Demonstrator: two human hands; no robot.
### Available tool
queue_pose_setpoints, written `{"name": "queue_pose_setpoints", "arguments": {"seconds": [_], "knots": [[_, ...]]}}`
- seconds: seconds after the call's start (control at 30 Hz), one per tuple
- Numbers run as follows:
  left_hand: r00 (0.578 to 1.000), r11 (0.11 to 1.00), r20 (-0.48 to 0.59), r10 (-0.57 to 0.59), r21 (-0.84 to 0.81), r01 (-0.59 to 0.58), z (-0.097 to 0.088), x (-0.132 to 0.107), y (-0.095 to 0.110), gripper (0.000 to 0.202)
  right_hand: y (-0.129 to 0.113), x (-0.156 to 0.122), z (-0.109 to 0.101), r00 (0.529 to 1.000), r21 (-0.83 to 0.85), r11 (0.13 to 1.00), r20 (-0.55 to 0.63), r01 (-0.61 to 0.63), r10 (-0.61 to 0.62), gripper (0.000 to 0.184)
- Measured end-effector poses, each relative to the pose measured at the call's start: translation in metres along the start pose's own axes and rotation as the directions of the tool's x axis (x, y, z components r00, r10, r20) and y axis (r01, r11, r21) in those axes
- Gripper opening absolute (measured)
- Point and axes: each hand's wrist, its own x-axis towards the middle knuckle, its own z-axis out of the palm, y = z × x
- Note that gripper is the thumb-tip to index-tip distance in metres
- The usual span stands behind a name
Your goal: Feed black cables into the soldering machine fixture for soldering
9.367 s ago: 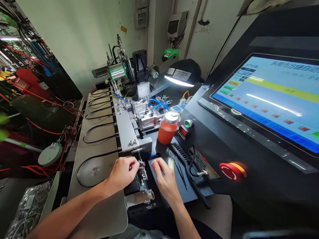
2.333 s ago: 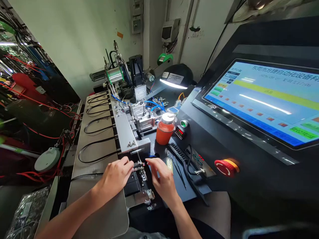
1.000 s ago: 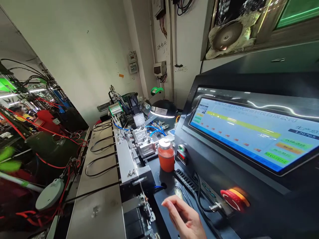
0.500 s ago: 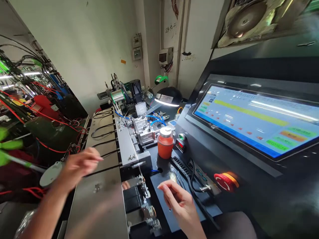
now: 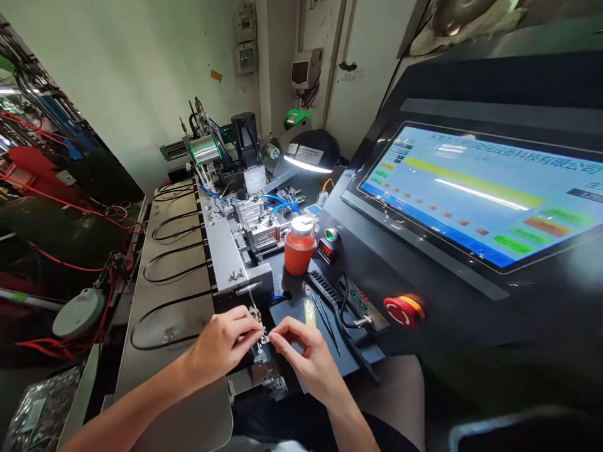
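Observation:
My left hand (image 5: 225, 343) is closed in a pinch on the end of a black cable (image 5: 155, 326), which loops back over the steel plate (image 5: 188, 402). It holds this end over a small metal fixture (image 5: 264, 371) at the front of the machine. My right hand (image 5: 307, 359) is just right of it, thumb and forefinger pinched together at the cable's tip. What they grip is too small to make out. The two hands almost touch above the fixture.
Several black cable loops (image 5: 164, 251) lie along the plate toward a soldering head with a solder spool (image 5: 203, 149). An orange bottle (image 5: 298, 248), tweezers (image 5: 325, 314), a red stop button (image 5: 400, 309), a lamp (image 5: 311, 154) and a large touch screen (image 5: 471, 194) stand to the right.
My left hand swung in from the left with a cable end and closed at the fixture. My right hand moved up to meet it. The camera tilted back down.

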Motion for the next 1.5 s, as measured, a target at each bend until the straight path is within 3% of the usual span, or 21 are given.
{"name": "queue_pose_setpoints", "arguments": {"seconds": [0.1, 0.17, 0.23, 0.33, 0.43, 0.53, 0.6, 0.77, 0.97, 1.5], "knots": [[0.979, 0.996, 0.189, 0.071, 0.046, -0.081, -0.012, -0.003, 0.003, 0.027, -0.004, 0.005, -0.009, 0.964, -0.023, 0.999, 0.264, -0.032, 0.036, 0.027], [0.977, 0.998, 0.203, 0.057, -0.005, -0.057, -0.016, -0.004, 0.006, 0.025, -0.007, 0.008, -0.011, 0.942, 0.007, 0.998, 0.331, -0.059, 0.053, 0.027], [0.996, 0.996, 0.087, -0.010, -0.086, 0.018, -0.015, -0.004, 0.009, 0.024, -0.009, 0.009, -0.009, 0.974, 0.048, 0.998, 0.224, -0.047, 0.035, 0.027], [0.988, 0.966, -0.102, -0.115, -0.242, 0.087, -0.004, -0.004, 0.013, 0.025, -0.013, 0.005, 0.005, 0.993, 0.016, 0.996, -0.078, 0.087, -0.085, 0.028], [0.973, 0.929, -0.154, -0.169, -0.356, 0.105, 0.007, -0.005, 0.014, 0.027, -0.012, -0.001, 0.023, 0.928, -0.126, 0.967, -0.277, 0.221, -0.248, 0.025], [0.967, 0.903, -0.143, -0.211, -0.408, 0.137, 0.011, -0.006, 0.015, 0.029, -0.008, -0.005, 0.036, 0.867, -0.245, 0.936, -0.373, 0.252, -0.331, 0.023], [0.963, 0.895, -0.134, -0.233, -0.417, 0.158, 0.009, -0.006, 0.016, 0.031, -0.006, -0.005, 0.039, 0.866, -0.263, 0.935, -0.378, 0.237, -0.326, 0.024], [0.958, 0.936, -0.140, -0.252, -0.287, 0.204, -0.002, -0.002, 0.009, 0.031, -0.004, 0.000, 0.024, 0.927, -0.182, 0.969, -0.308, 0.165, -0.216, 0.031], [0.931, 0.927, -0.067, -0.359, -0.143, 0.347, -0.003, 0.005, -0.006, 0.031, 0.010, 0.001, 0.006, 0.922, -0.137, 0.990, -0.379, 0.030, -0.080, 0.035], [0.894, 0.897, -0.079, -0.441, 0.006, 0.443, 0.004, 0.015, 0.002, 0.026, 0.021, 0.012, 0.008, 0.972, -0.145, 0.988, -0.222, 0.047, -0.079, 0.031]]}}
